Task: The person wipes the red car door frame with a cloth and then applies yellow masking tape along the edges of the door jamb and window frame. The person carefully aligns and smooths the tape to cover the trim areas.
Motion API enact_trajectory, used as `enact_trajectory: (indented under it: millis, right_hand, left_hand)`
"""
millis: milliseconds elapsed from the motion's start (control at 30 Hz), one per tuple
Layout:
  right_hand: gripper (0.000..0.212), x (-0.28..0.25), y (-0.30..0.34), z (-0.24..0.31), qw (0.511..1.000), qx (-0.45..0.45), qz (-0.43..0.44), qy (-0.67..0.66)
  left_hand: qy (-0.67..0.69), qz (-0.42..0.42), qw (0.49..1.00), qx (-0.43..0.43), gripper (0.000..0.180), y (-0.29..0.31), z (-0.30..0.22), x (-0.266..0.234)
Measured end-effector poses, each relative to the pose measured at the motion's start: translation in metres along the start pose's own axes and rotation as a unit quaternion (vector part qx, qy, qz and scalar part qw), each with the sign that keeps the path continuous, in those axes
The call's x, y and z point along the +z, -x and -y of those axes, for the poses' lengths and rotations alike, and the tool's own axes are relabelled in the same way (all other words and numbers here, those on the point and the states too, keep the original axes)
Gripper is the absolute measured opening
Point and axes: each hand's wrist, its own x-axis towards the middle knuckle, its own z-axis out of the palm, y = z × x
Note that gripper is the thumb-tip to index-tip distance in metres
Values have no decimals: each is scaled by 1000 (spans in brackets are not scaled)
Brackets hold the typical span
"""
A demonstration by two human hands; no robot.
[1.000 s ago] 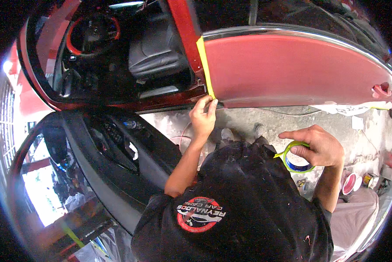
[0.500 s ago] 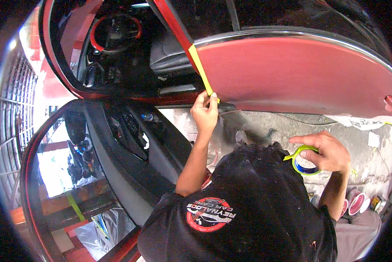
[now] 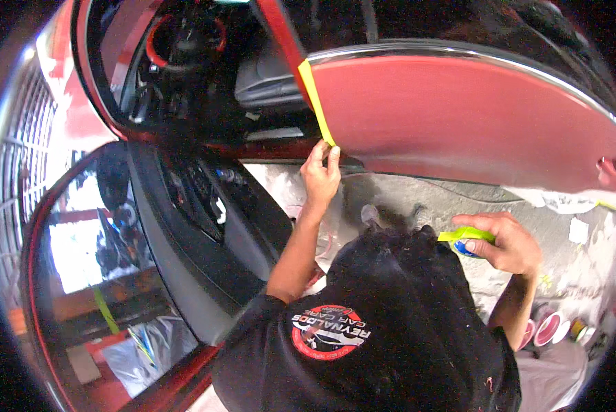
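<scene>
A strip of yellow masking tape (image 3: 315, 103) runs down the front edge of the dull red rear car door (image 3: 418, 113). At the strip's lower end, my left hand (image 3: 320, 175) pinches it between thumb and fingers against the door edge. Off to the right, in front of my black shirt (image 3: 404, 309), my right hand (image 3: 507, 244) grips a roll of yellow-green masking tape (image 3: 467, 235) with a blue inner side. A short tail of tape points left from the roll. The roll is apart from the door, and my right palm covers part of it.
An open front door (image 3: 184, 226) with a dark inner panel stands to my left. Beyond it lie the car's seat (image 3: 270, 82) and red-black steering wheel (image 3: 184, 42). Red-and-white cups (image 3: 547, 328) stand on the concrete floor (image 3: 452, 196) at the right, near a small white piece of paper (image 3: 578, 231).
My right hand has turned the tape roll, so it now shows more edge-on, and moved slightly left. My left hand stays at the strip's lower end. The view has shifted a little.
</scene>
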Motion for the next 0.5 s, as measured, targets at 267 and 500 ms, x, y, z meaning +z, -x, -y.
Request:
enact_trajectory:
  millis: [267, 500]
  right_hand:
    - [55, 38, -37, 6, 989, 148, 16, 18]
    - [47, 116, -84, 10, 973, 193, -111, -52]
  left_hand:
    - [31, -44, 997, -52, 26, -26, 57, -21]
    - [96, 154, 980, 84, 27, -69, 101, -18]
